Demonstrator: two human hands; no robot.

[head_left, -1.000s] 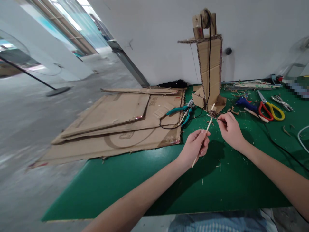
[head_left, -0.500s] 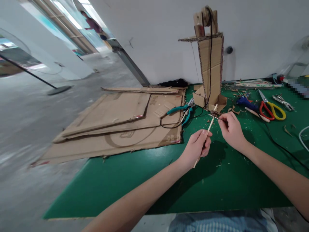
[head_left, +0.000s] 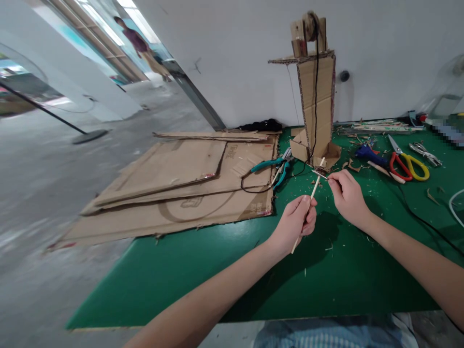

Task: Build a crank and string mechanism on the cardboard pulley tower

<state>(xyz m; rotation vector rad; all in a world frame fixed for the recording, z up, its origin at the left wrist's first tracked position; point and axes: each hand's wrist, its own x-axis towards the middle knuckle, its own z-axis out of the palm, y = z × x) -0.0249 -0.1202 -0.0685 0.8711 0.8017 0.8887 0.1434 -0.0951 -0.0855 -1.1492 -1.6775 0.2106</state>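
Observation:
My left hand [head_left: 295, 220] is closed around a thin wooden stick [head_left: 316, 186], which slants up and away from me. Pinched in my right hand [head_left: 344, 191] is a slim, blade-like strip [head_left: 321, 176] that crosses the stick near its far end; its exact kind is too small to make out. Just behind them stands a cardboard tower [head_left: 319, 101] with a wheel on top and a black cord hanging down its front. Left of the tower's base, teal-handled pliers [head_left: 266, 164] lie open, partly over cardboard.
Flat cardboard sheets [head_left: 174, 179] cover the left of the green table [head_left: 224, 270]. At right lie scissors [head_left: 408, 164], a blue-wrapped tool [head_left: 371, 153] and small metal pliers [head_left: 425, 152]. Shavings and thin sticks [head_left: 384, 126] are scattered about. A person [head_left: 139, 46] is in the background.
My hands stay almost in place; the stick's far end has shifted slightly left and towards me against the strip. The background person has moved into a more upright stance.

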